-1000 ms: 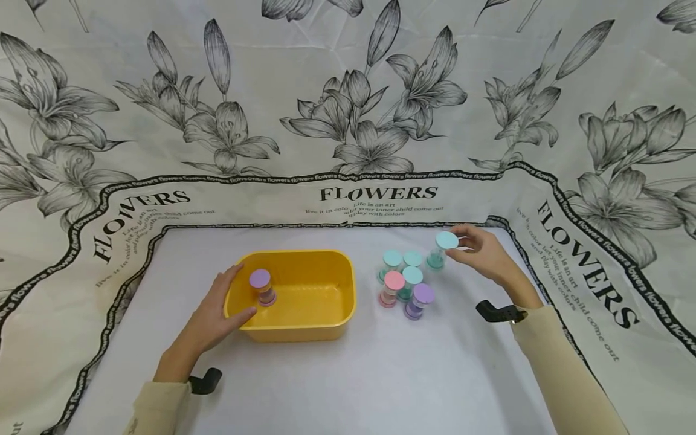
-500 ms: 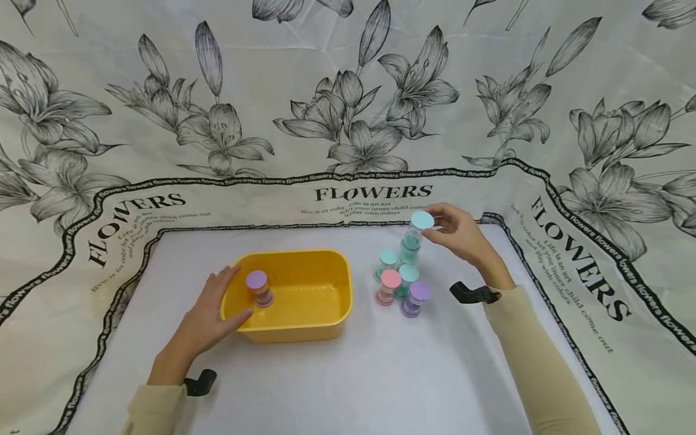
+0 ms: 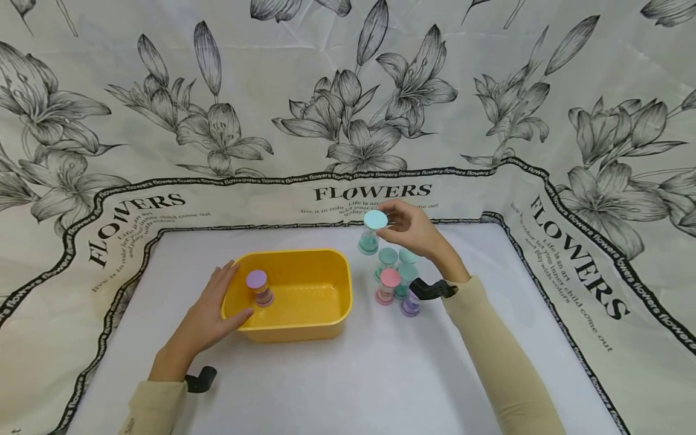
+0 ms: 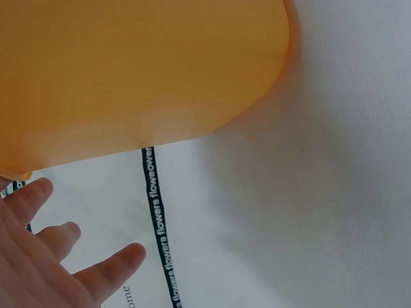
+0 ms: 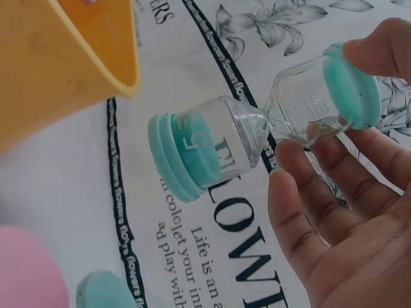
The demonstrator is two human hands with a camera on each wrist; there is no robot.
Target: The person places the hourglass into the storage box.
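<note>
My right hand (image 3: 410,229) pinches a teal-capped hourglass (image 3: 371,232) by its upper cap, off the table behind the bin's right end. In the right wrist view the hourglass (image 5: 202,144) is tilted, with teal sand at its lower end and the thumb (image 5: 385,48) on the other cap. My left hand (image 3: 201,317) rests at the left end of a yellow bin (image 3: 296,334), thumb over the front rim. Its fingers (image 4: 112,273) are spread and fairly straight beside the bin wall. Inside the bin a purple-capped hourglass (image 3: 261,287) stands upright near the left.
Right of the bin stand three teal hourglasses (image 3: 387,261), a pink one (image 3: 388,284) and a purple one (image 3: 410,308), the purple partly hidden by the right wrist's black camera mount (image 3: 432,289). A flower-printed cloth (image 3: 375,139) rises behind the white tabletop (image 3: 326,386).
My right hand has lifted the teal hourglass from the table's right side and carried it left, past the group toward the bin. My left hand stays at the bin.
</note>
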